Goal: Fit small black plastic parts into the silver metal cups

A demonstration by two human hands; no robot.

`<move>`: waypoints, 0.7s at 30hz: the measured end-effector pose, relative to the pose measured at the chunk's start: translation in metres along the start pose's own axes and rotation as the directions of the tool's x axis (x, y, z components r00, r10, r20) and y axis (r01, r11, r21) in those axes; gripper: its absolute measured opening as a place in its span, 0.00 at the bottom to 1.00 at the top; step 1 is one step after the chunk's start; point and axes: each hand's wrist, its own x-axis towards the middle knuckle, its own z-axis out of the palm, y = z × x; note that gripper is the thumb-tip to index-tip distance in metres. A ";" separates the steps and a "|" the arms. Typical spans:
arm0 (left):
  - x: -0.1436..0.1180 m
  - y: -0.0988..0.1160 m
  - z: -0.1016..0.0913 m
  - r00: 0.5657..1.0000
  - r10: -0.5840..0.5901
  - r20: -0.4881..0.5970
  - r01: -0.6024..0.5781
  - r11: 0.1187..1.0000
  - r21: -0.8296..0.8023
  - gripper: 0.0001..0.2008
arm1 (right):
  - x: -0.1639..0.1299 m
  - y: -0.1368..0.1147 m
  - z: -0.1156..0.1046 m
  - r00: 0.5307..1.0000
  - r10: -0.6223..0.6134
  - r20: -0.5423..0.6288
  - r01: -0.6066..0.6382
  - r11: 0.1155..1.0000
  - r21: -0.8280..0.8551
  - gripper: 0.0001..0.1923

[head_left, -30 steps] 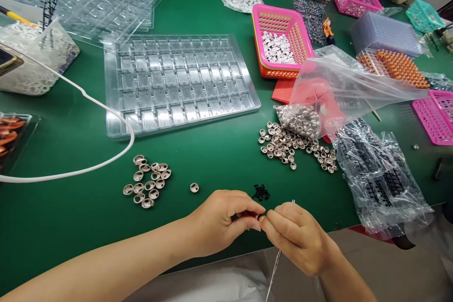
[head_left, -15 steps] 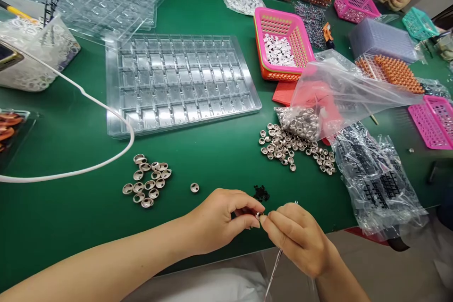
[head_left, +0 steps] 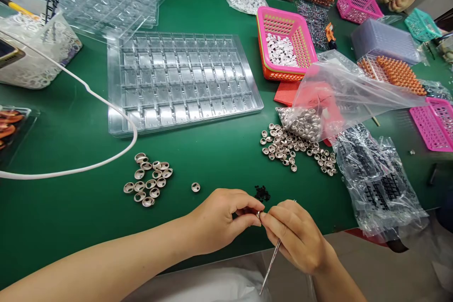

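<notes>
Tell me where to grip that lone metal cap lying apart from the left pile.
Pinch the lone metal cap across its rim from straight above. It lies flat on the green mat, open side up, clear of the left pile, so fingers fit on both sides.

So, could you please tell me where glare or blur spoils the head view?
Head view: overhead light glares off the clear compartment tray and the plastic bag; the left hand and right hand are sharp, with only faint shadows on the green table; straight edges bow toward the corners.
</notes>
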 end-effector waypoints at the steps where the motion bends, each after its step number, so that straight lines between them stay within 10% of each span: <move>1: 0.000 0.000 0.000 1.000 -0.002 0.003 0.002 1.000 -0.007 0.07 | -0.001 0.001 0.000 1.000 -0.003 0.003 0.003 1.000 0.005 0.18; 21: 0.000 0.003 -0.002 0.997 -0.062 0.055 0.064 0.997 -0.049 0.07 | -0.013 0.003 0.003 0.998 0.067 0.015 -0.067 0.995 0.067 0.19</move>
